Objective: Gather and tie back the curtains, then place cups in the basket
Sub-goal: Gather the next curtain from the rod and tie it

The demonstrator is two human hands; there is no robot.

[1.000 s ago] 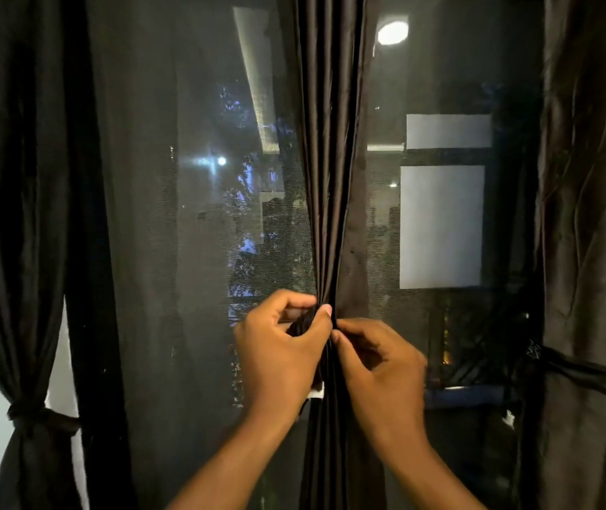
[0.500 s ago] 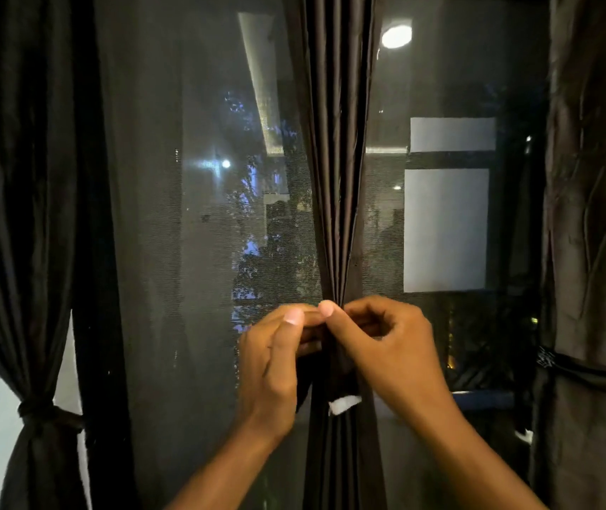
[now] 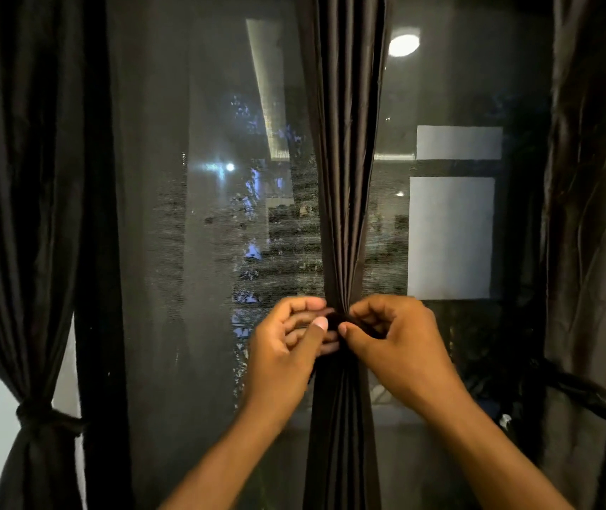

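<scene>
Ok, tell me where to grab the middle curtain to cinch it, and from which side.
Grip the middle curtain at its narrowest point, the pinched waist where the left hand and right hand now meet on the dark tie. Come from both sides at once: the pleats already converge there, so little fabric would likely escape.

Dark window [image 3: 191, 252] behind, gathered centre curtain [image 3: 345, 141], tied side curtains [image 3: 18, 215] hanging
</scene>
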